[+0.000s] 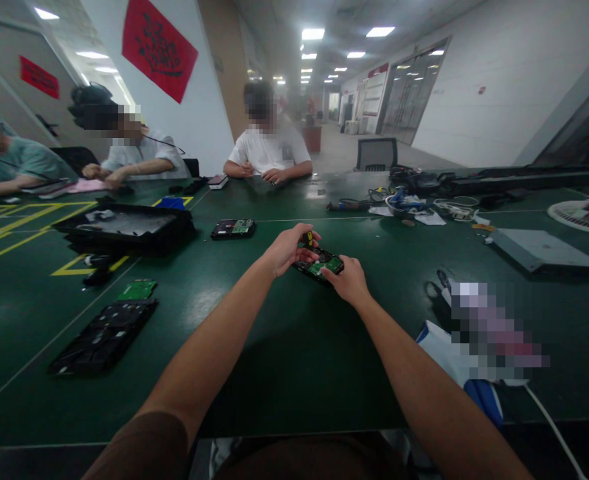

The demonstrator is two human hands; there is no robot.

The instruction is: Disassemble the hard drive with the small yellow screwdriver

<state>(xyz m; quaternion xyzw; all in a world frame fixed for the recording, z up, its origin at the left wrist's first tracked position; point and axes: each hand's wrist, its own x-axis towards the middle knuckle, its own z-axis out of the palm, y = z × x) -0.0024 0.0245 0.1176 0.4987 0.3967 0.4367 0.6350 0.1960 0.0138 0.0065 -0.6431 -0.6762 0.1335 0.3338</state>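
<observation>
My left hand is closed around a small yellow-handled tool held upright over a black hard drive with a green circuit board facing up. My right hand grips the drive's right end and steadies it on the dark green table. Both arms reach forward from the table's near edge.
A second hard drive lies farther back. A black tray, a loose green circuit board and a black panel sit at the left. Cables and a bowl lie at the back right, a grey slab at the right. Three people sit across the table.
</observation>
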